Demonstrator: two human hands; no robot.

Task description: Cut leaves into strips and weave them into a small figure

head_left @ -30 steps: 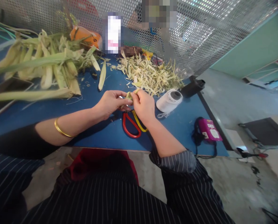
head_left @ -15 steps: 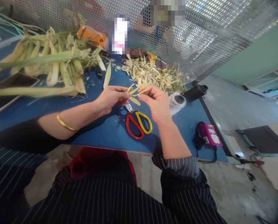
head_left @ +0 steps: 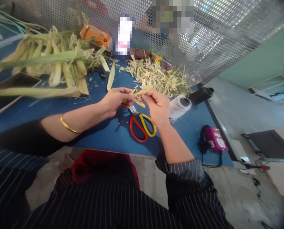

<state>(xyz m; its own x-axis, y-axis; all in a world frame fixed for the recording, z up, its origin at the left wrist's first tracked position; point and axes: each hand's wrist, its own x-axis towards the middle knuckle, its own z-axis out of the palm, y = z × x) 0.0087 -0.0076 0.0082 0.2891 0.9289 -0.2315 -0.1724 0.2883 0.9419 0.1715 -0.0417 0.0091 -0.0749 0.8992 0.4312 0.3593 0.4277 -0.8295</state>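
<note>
My left hand (head_left: 119,101) pinches one part of a thin yellow-green husk strip (head_left: 135,93) above the blue table. Fingers of my right hand (head_left: 158,106) are closed on the same strip, close beside the left fingertips. A flatter pale piece of husk (head_left: 140,104) shows beneath the fingers. Below the hands lie scissors (head_left: 142,125) with one red and one yellow handle, their blades partly hidden under my left hand. A white spool of thread (head_left: 180,107) stands just right of my right hand.
Bundled corn husks (head_left: 58,60) lie at the left, partly over a dark tablet-like panel (head_left: 13,90). A heap of husk scraps (head_left: 158,76) sits behind the hands, before a perforated metal screen (head_left: 142,9). A black cylinder (head_left: 201,94) and purple box (head_left: 216,139) are at right.
My right hand has moved left, bringing its fingertips closer to my left hand along the strip. More of the white spool now shows.
</note>
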